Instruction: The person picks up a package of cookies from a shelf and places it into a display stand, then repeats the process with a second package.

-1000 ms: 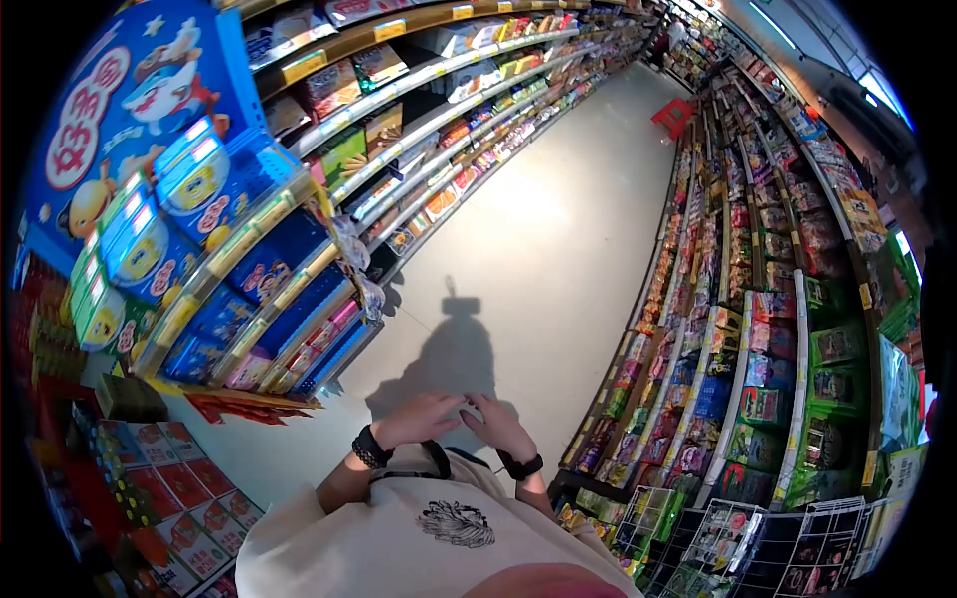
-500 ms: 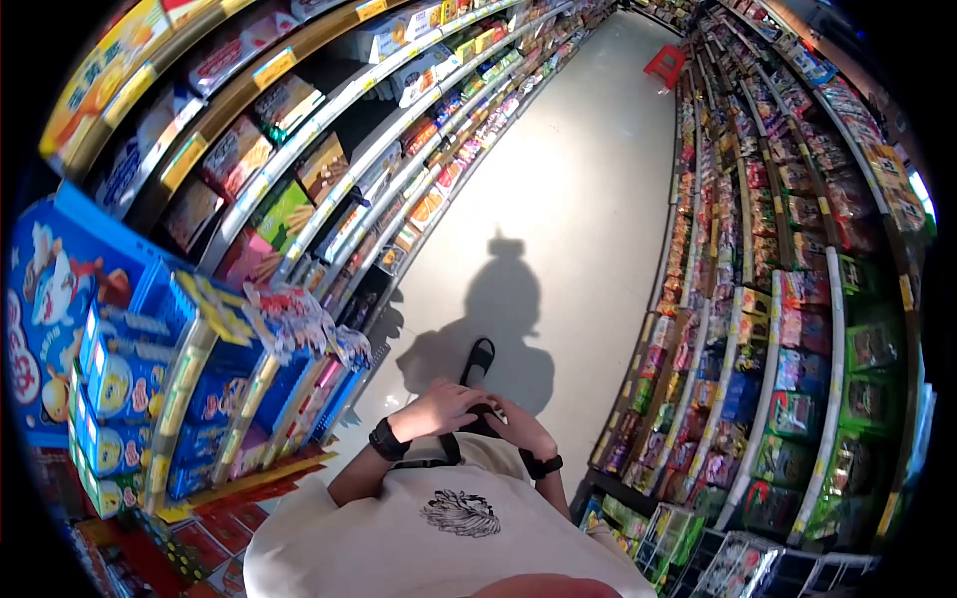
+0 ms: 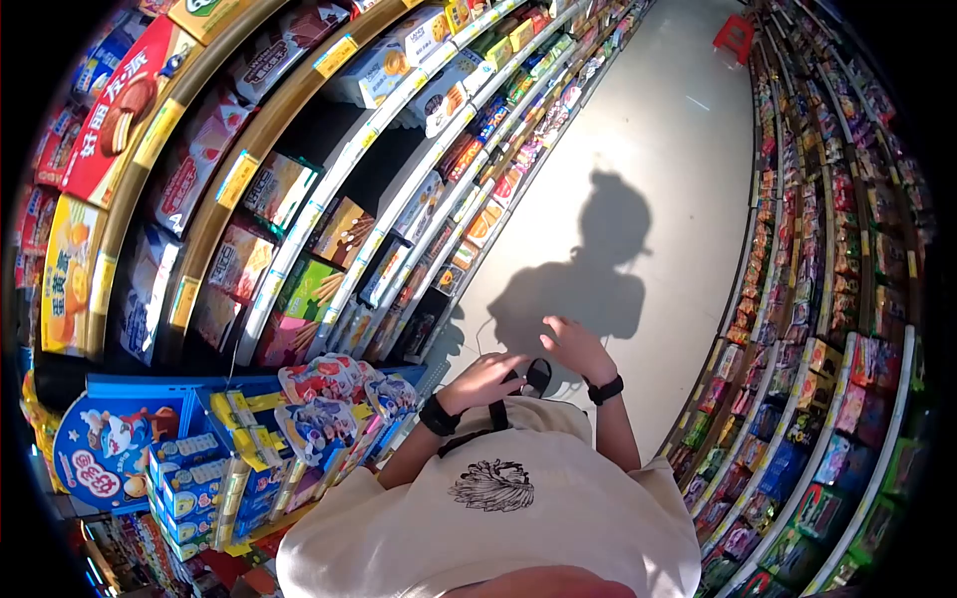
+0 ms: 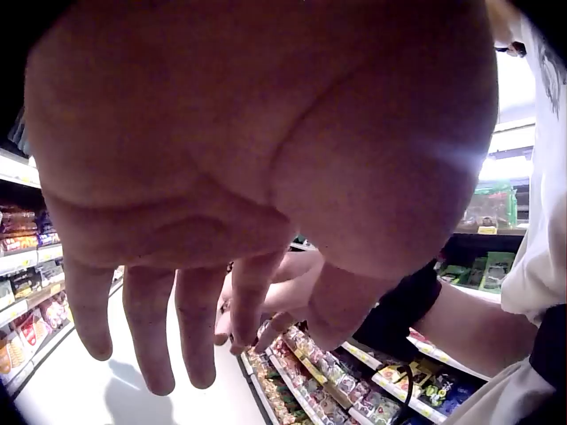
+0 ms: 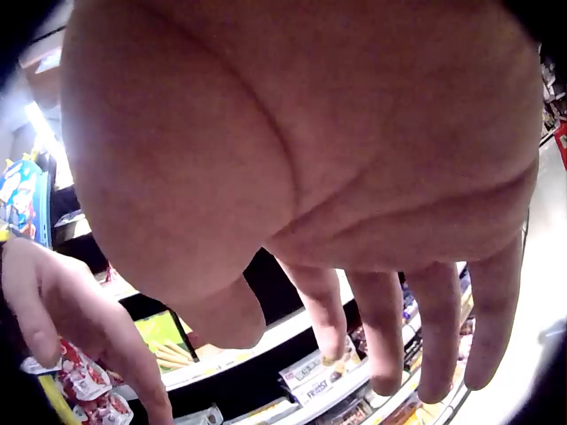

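My left hand [image 3: 484, 383] is in front of my waist, its fingers pointing toward the right hand. Up and to the right of it, my right hand [image 3: 578, 351] is raised over the aisle floor. Both palms are bare, with nothing held in either. In the left wrist view the left fingers [image 4: 195, 328] hang fairly straight and spread a little. Likewise the right fingers [image 5: 381, 328] extend downward in the right wrist view, a shelf of boxed snacks showing behind them. A dark band sits on each wrist.
A shelf of boxed snacks runs along the left, with a red box [image 3: 130, 95] up high. Nearer stands a blue display stand [image 3: 199, 478]. Shelves of bagged snacks [image 3: 788, 399] line the right. A red stool [image 3: 735, 40] stands far down the pale aisle floor [image 3: 668, 149].
The view has turned left and come closer to the left shelf, with the blue stand now lower in it. My hands, close together before, have moved apart, the right one higher.
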`<state>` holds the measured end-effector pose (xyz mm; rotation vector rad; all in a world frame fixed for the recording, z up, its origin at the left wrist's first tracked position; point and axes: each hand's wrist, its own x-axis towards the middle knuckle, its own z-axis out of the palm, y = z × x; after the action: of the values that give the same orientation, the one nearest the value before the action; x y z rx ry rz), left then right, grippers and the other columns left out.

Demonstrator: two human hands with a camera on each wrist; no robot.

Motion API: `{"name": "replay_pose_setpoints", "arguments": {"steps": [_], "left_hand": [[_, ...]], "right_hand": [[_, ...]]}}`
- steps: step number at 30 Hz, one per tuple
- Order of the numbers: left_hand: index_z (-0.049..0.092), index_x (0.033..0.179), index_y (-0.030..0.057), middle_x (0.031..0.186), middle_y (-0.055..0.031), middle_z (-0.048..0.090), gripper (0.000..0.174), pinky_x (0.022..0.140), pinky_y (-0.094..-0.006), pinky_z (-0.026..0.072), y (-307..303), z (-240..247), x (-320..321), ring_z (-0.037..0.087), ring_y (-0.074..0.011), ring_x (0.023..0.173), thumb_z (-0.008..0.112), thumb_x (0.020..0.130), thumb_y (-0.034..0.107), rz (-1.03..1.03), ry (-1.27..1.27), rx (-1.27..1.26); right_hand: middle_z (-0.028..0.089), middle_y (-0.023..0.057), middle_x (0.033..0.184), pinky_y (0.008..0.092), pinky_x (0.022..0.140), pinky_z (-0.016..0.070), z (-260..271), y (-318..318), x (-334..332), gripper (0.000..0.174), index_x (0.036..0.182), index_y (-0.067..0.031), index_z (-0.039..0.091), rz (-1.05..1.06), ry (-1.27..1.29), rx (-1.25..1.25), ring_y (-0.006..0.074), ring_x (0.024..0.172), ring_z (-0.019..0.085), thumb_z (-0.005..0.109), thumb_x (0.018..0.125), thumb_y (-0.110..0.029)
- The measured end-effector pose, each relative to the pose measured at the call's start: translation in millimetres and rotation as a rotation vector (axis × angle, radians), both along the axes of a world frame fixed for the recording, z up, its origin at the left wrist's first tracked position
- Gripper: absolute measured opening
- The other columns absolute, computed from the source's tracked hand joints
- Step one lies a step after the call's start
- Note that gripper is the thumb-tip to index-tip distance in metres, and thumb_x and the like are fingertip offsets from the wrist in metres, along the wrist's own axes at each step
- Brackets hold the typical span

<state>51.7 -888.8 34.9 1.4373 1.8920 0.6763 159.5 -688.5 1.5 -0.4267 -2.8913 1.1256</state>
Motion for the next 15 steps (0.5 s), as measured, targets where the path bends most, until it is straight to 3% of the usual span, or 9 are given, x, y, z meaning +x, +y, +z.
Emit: {"name": "replay_pose_setpoints", "arguments": {"steps": [5, 7, 9, 11, 12, 15], "left_hand": [[0.053, 0.124, 0.0049, 0.106, -0.0204, 0.064, 0.041, 0.085, -0.0423, 0.0483, 37.7, -32.6, -50.5, 0.061, -0.0382, 0.098, 0.06, 0.088, 0.023, 0.061, -0.038, 0.002], [0.057, 0.117, 0.0027, 0.101, -0.0206, 0.065, 0.037, 0.084, -0.0429, 0.0492, 55.2, -47.8, -78.7, 0.062, -0.037, 0.096, 0.062, 0.085, 0.02, 0.109, -0.081, 0.046], [0.058, 0.116, 0.0031, 0.103, -0.0213, 0.065, 0.036, 0.086, -0.0425, 0.0491, 79.8, -30.6, -103.6, 0.062, -0.0381, 0.096, 0.062, 0.084, 0.019, 0.23, -0.056, 0.075], [0.058, 0.117, 0.0028, 0.101, -0.0217, 0.066, 0.036, 0.086, -0.0424, 0.0493, 96.3, -66.7, -136.9, 0.062, -0.0384, 0.094, 0.061, 0.085, 0.02, 0.267, -0.008, 0.171], [0.058, 0.119, 0.0027, 0.102, -0.022, 0.066, 0.038, 0.087, -0.0423, 0.0494, 107.2, -75.3, -153.0, 0.063, -0.0381, 0.095, 0.061, 0.085, 0.019, 0.275, 0.002, 0.173], [0.058, 0.119, 0.0025, 0.107, -0.0221, 0.064, 0.039, 0.088, -0.0418, 0.0492, 142.2, -89.3, -206.1, 0.061, -0.0368, 0.1, 0.062, 0.085, 0.021, 0.339, -0.044, 0.16]], "right_hand": [[0.064, 0.0173, 0.107, 0.0456, 0.08, 0.0505, -5.5, 37.6, -45.4, 0.036, 0.116, -0.006, 0.056, 0.052, 0.014, 0.004, 0.0385, 0.095, 0.061, 0.055, 0.091, -0.031], [0.064, 0.0164, 0.108, 0.0451, 0.079, 0.0505, -3.5, 45.9, -57.1, 0.034, 0.116, -0.0089, 0.057, 0.112, -0.122, -0.064, 0.0385, 0.094, 0.061, 0.055, 0.091, -0.032], [0.065, 0.0163, 0.102, 0.0457, 0.077, 0.0501, -22.2, 63.4, -75.1, 0.033, 0.117, -0.0114, 0.056, 0.161, -0.091, -0.101, 0.0392, 0.091, 0.061, 0.054, 0.091, -0.033], [0.065, 0.0167, 0.095, 0.047, 0.075, 0.05, -33.8, 83.1, -101.5, 0.034, 0.118, -0.0123, 0.054, 0.259, -0.031, -0.119, 0.0406, 0.087, 0.061, 0.053, 0.091, -0.033], [0.063, 0.0211, 0.107, 0.0443, 0.086, 0.0478, -8.5, 95.3, -124.3, 0.036, 0.118, -0.0041, 0.055, 0.282, -0.178, -0.155, 0.0397, 0.101, 0.059, 0.057, 0.091, -0.028], [0.062, 0.0219, 0.109, 0.0445, 0.086, 0.0475, 11.5, 130.6, -186.8, 0.037, 0.12, -0.004, 0.054, 0.295, -0.289, -0.076, 0.0395, 0.101, 0.058, 0.057, 0.091, -0.028]]}}
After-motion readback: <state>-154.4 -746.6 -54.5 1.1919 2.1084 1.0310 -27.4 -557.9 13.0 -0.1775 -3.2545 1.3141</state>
